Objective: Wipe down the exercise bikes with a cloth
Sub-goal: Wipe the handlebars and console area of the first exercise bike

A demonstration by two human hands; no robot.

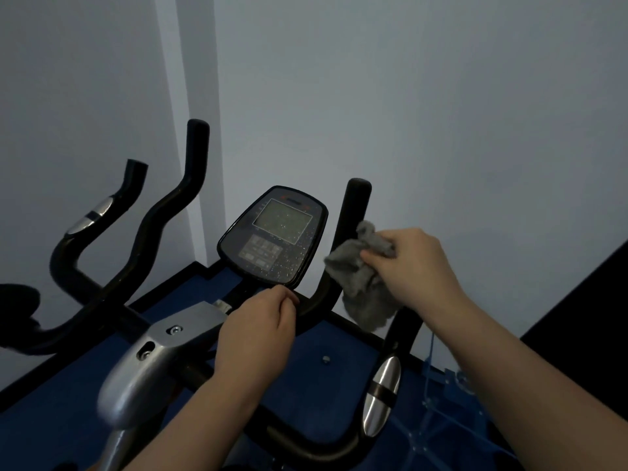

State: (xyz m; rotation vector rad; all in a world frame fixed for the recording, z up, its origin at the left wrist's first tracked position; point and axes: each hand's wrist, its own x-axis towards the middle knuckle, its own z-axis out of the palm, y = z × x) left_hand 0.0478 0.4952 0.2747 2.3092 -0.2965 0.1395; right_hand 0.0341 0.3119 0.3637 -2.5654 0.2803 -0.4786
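An exercise bike stands right below me, with black handlebars point(353, 212) and a dark console point(275, 236) whose screen and lower face are speckled with droplets. My left hand point(261, 328) grips the black bar just under the console. My right hand point(414, 263) holds a crumpled grey cloth point(360, 280) beside the right upright handlebar, a little to the right of the console and apart from it. A silver grip sensor point(382, 396) sits on the lower right bar.
The bike's silver stem housing point(146, 372) lies below my left hand. More black handlebars point(163, 212) with a silver sensor point(91, 215) rise at the left. White walls meet in a corner close behind. The floor point(339, 368) is blue.
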